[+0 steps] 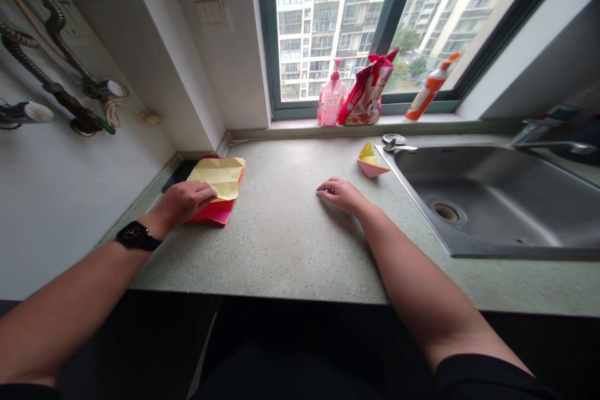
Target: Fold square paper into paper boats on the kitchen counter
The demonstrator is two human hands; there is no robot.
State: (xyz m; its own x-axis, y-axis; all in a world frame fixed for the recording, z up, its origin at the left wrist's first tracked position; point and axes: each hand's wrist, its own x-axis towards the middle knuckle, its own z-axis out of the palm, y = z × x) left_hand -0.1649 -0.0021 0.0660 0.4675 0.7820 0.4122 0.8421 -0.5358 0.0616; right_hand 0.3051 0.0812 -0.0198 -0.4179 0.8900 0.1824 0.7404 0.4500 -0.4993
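Observation:
My left hand (185, 202) lies on a stack of coloured paper sheets (221, 181) at the back left of the counter, fingers curled onto the creased yellow top sheet. A black watch is on that wrist. My right hand (341, 194) rests on the bare counter (281, 244) near the middle, fingers loosely bent, with nothing in it. A small folded paper shape (370, 160), yellow and pink, sits beyond my right hand beside the sink's corner.
A steel sink (492, 200) with a tap (553, 140) fills the right side. On the window sill stand a pink pump bottle (331, 100), a red bag (368, 90) and an orange-white bottle (429, 90). Pipes and hoses (56, 75) run along the left wall.

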